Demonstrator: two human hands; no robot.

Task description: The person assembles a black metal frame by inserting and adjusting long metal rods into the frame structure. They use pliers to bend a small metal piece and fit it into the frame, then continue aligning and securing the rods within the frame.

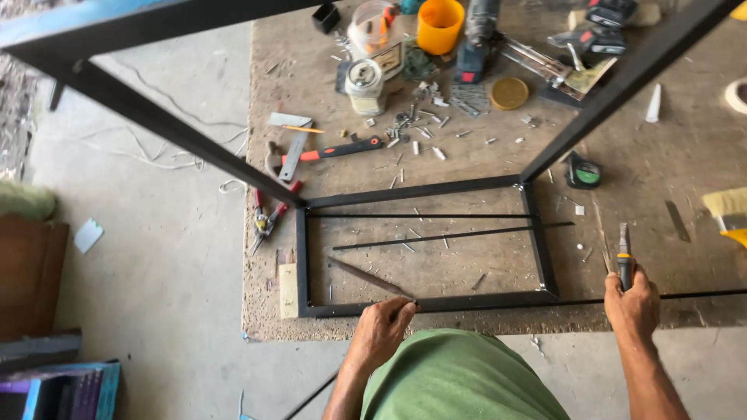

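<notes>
Cluttered workbench (pixel 661 171); left hand (pixel 383 327) fingers pinched on file (pixel 367 277), right hand (pixel 632 305) clamped around a half-hidden, perhaps chisel-like tool (pixel 623 257).

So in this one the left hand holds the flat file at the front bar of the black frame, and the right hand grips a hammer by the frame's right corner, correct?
Not quite. The head view shows the right hand gripping a utility knife with a black and yellow handle, not a hammer. The rest stands: the left hand holds the flat file at the front bar of the black frame, and the right hand is by its right corner.
</notes>
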